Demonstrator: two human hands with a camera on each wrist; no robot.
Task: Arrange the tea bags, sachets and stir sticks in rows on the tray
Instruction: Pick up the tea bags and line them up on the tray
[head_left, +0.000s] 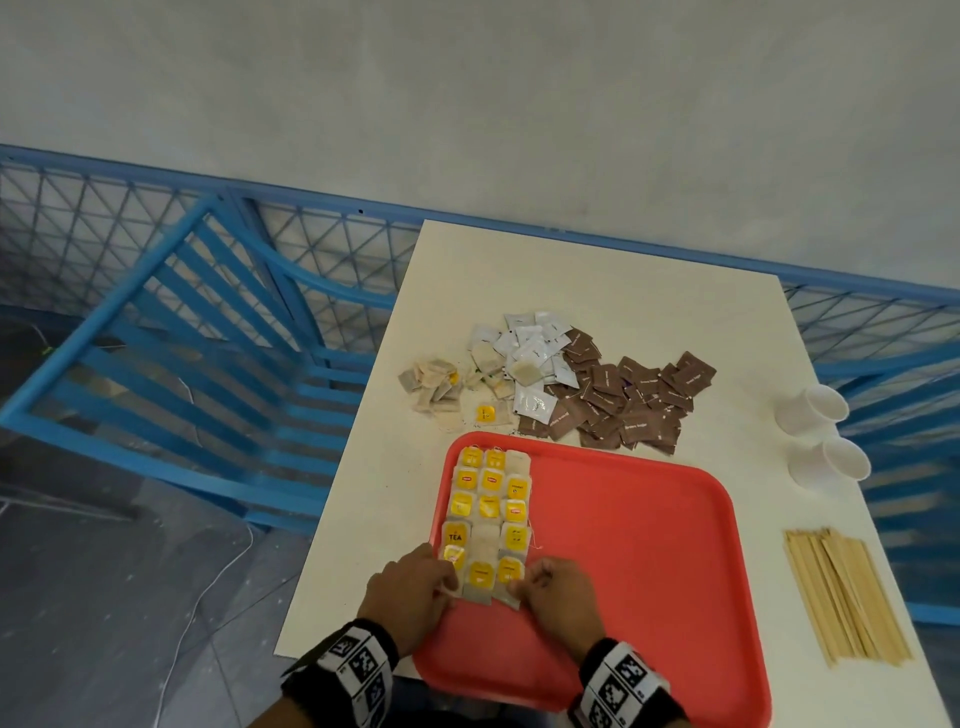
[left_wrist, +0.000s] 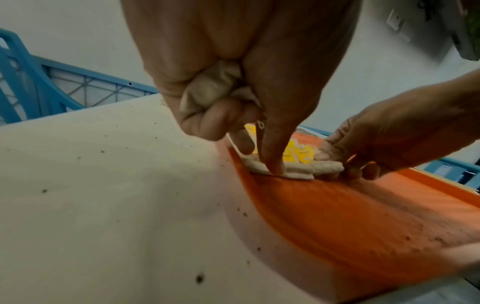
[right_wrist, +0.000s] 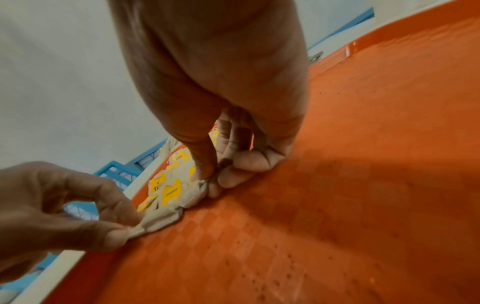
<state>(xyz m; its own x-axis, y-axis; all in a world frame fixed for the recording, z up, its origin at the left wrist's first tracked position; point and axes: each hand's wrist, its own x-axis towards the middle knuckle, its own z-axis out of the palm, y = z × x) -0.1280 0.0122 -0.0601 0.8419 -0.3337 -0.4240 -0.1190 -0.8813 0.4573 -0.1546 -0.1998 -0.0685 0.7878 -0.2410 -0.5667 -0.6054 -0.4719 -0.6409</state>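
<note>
Hands meet at the near end of the tea bags (head_left: 485, 525), which lie in three rows down the left side of the tray (head_left: 649, 545), low in the head view. Left hand (head_left: 410, 597) clutches spare bags in its curled fingers and presses one fingertip on the nearest bag. Right hand (head_left: 558, 592) pinches the row's end bag. Sachets (head_left: 587, 384) wait heaped on the table (head_left: 675, 291) above the tray; sticks (head_left: 844, 597) lie at lower right. Risk, I think: bags overlap, so tugging one could skew its neighbours, or snag a string.
</note>
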